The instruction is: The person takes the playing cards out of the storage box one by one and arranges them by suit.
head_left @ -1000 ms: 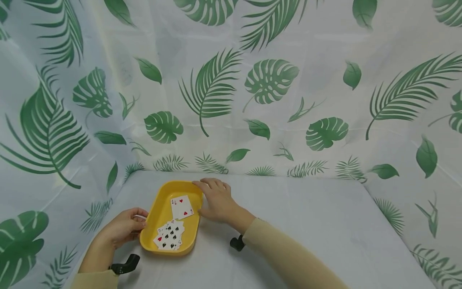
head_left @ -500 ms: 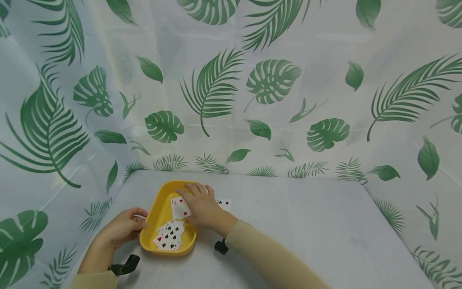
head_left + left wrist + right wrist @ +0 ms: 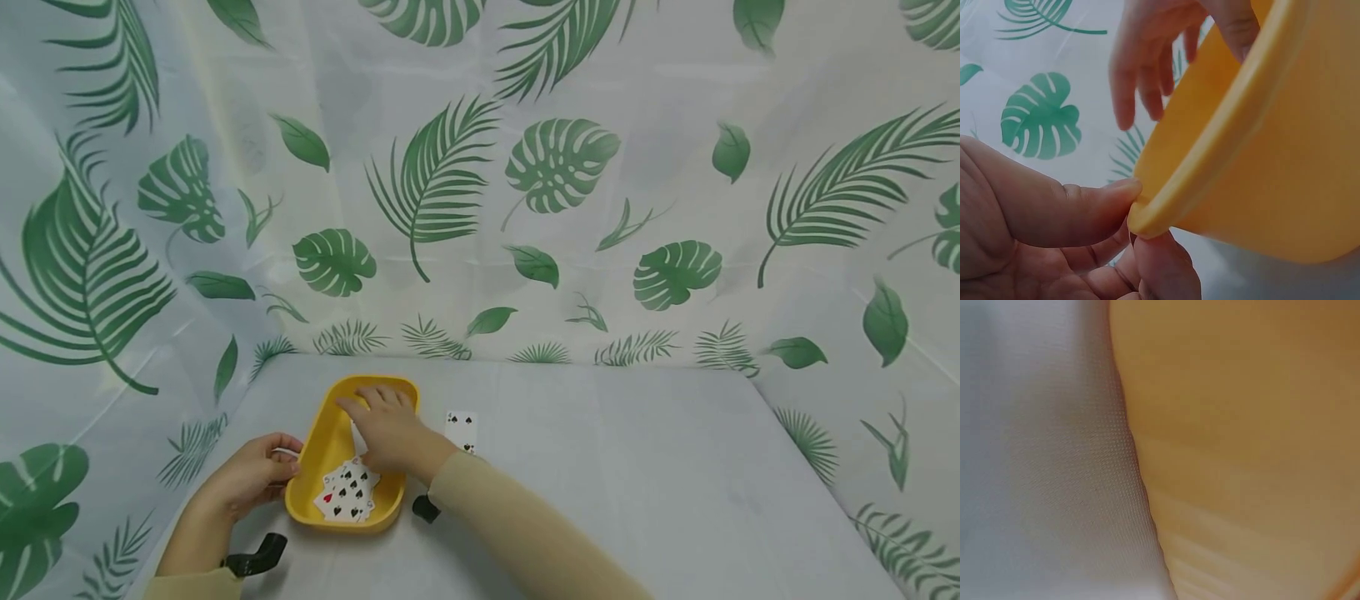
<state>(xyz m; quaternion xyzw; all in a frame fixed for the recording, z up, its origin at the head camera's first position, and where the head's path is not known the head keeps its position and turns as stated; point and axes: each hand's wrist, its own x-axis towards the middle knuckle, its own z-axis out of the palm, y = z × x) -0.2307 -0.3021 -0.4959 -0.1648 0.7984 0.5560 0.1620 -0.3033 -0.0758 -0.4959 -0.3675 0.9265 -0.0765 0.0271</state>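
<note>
- Your right hand [image 3: 390,437], in the head view, has moved leftward over the last second, from the right rim of the yellow tray [image 3: 315,450] to over its inside. Fingers apart, loosely bent. Red-heart card [image 3: 357,436] now almost wholly covered; only a pale sliver shows. Judgement: your work has shifted from rim to card.
- Head view, rest: tray stands on the tabletop [image 3: 637,475]; card pile [image 3: 347,492] lies in its near end. Loose card [image 3: 461,427], spades up, just right of the tray, has come into sight; your forearm hides its lower edge. Your left hand [image 3: 258,475] keeps its place at the left rim.
- Left wrist view: your left thumb and fingertip pinch the rim. Right fingers hang apart beyond it; thumb tip lost behind the rim, so you cannot tell whether it touches a card.
- Right wrist view: blurred yellow surface, probably tray wall. Your hand does not show.
</note>
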